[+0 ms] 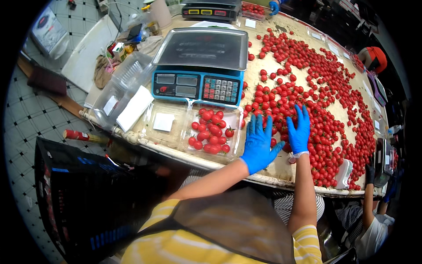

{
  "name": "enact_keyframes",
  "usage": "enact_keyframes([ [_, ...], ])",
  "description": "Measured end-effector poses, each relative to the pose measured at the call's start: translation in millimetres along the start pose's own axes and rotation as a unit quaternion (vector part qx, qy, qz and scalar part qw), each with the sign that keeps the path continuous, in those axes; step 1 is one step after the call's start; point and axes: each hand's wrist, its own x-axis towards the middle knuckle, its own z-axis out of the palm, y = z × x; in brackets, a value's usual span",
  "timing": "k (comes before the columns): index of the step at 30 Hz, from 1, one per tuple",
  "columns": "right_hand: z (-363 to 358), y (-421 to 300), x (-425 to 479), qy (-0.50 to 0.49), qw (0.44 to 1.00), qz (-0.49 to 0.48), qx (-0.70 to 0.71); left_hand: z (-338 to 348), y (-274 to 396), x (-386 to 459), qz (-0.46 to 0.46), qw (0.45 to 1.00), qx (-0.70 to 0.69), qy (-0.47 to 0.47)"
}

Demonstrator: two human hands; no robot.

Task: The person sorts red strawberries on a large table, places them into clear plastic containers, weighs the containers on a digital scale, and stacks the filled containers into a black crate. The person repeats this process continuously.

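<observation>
Blue gloves cover both of my hands. My left hand [258, 142] lies with fingers spread between a clear plastic clamshell box [236, 150] and the heap of cherry tomatoes [324, 132]. At the near edge of that heap is my right hand [298, 130], its fingers apart and touching the fruit. Neither hand grips anything that I can see. Cherry tomatoes [212, 132] partly fill the right half of the clamshell; its other half holds a white paper square [163, 122]. Directly behind the box stands a blue digital scale [197, 86] with a bare metal pan [201, 49].
Left of the scale are stacked clear plastic boxes [113, 92] and a white paper stack [134, 109]. A white plastic piece [344, 174] stands among the tomatoes at right. Black crates [85, 198] stand below the table's left side. Co-workers' gloved hands [274, 8] show at the far edge and right.
</observation>
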Motion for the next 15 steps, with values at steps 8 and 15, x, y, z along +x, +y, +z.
enact_keyframes([
  [8,-18.3,-11.3,-72.8,-0.221,0.964,-0.081,-0.120,20.7,-12.6,-12.7,0.053,0.989,-0.017,-0.137],
  [15,-99.9,-28.0,-115.3,-0.219,0.975,-0.021,-0.001,-34.7,-15.7,-71.8,0.037,0.983,-0.087,-0.159],
])
